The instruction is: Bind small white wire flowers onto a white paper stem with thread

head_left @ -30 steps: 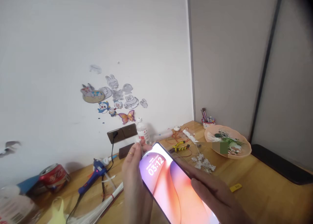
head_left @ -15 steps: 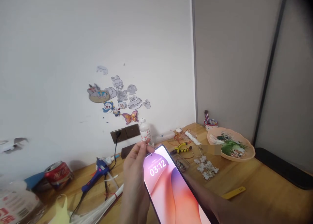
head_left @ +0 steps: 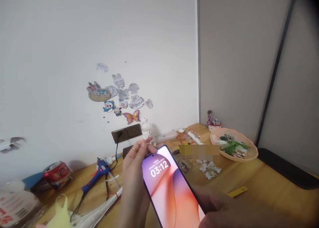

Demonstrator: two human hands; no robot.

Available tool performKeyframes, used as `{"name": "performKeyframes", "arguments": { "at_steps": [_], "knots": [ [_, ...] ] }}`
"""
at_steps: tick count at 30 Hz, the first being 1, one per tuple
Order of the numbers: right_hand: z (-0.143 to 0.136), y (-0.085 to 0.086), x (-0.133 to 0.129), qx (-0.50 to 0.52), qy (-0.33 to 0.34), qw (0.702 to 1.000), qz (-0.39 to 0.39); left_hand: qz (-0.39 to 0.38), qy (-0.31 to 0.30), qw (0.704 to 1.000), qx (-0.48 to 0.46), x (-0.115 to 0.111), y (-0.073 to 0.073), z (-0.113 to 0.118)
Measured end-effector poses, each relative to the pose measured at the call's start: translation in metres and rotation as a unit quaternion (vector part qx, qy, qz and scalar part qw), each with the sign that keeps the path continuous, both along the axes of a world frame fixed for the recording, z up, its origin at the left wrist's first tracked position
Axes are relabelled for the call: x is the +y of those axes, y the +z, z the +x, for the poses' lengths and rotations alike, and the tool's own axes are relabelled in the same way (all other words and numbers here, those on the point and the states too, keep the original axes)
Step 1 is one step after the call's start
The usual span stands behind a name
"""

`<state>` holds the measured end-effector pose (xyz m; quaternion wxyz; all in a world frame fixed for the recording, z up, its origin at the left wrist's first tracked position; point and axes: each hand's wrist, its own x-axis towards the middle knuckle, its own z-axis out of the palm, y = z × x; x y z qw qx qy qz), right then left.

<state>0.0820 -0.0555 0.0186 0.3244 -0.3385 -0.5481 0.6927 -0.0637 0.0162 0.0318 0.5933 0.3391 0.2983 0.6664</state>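
A phone (head_left: 169, 191) with a lit screen reading 03:12 is tilted in front of me at the bottom centre. My left hand (head_left: 137, 165), a ring on one finger, is at the phone's upper left edge; its thumb and fingertips are pinched together by the top corner, and what they hold, if anything, is too small to name. Along the phone's lower right side, my right hand (head_left: 214, 204) grips it, with the thumb over the screen's lower edge.
Behind the phone stand a clear bottle (head_left: 147, 130) and pliers, partly blurred out. White flower pieces (head_left: 209, 169), a pink tray (head_left: 253, 151) and a yellow strip (head_left: 237, 191) lie right. Left are a blue glue gun (head_left: 96, 179), a red can (head_left: 57, 175) and white strands.
The phone has shifted slightly left. My right hand has come further into view, its thumb now over the screen's lower edge. The camera view has moved a little.
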Motion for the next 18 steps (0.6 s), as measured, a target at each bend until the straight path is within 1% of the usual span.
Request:
{"name": "performKeyframes", "arguments": {
  "at_steps": [3,6,8,11,14,16,18],
  "knots": [
    [0.004,-0.009,0.000,-0.004,0.006,1.000,-0.010,-0.007,0.003,1.000,0.007,0.001,0.000,-0.002],
    [0.007,-0.013,0.001,-0.024,0.013,1.000,0.006,-0.018,0.008,1.000,0.000,0.003,-0.002,-0.004],
    [0.007,-0.014,0.001,-0.035,0.008,0.999,0.013,-0.022,0.013,1.000,-0.004,0.004,-0.003,-0.005],
    [0.006,-0.012,0.002,-0.055,0.000,0.998,0.003,-0.020,0.018,1.000,0.000,0.004,-0.003,-0.004],
    [0.005,-0.013,0.004,-0.050,-0.001,0.999,0.009,-0.019,0.018,1.000,0.003,0.003,-0.003,-0.003],
    [0.005,-0.016,0.005,-0.038,-0.023,0.999,0.007,-0.019,0.014,1.000,0.004,0.003,-0.003,-0.002],
    [0.005,-0.022,0.006,-0.055,-0.066,0.996,-0.013,-0.020,0.016,1.000,0.006,0.002,-0.003,-0.001]
  ]
}}
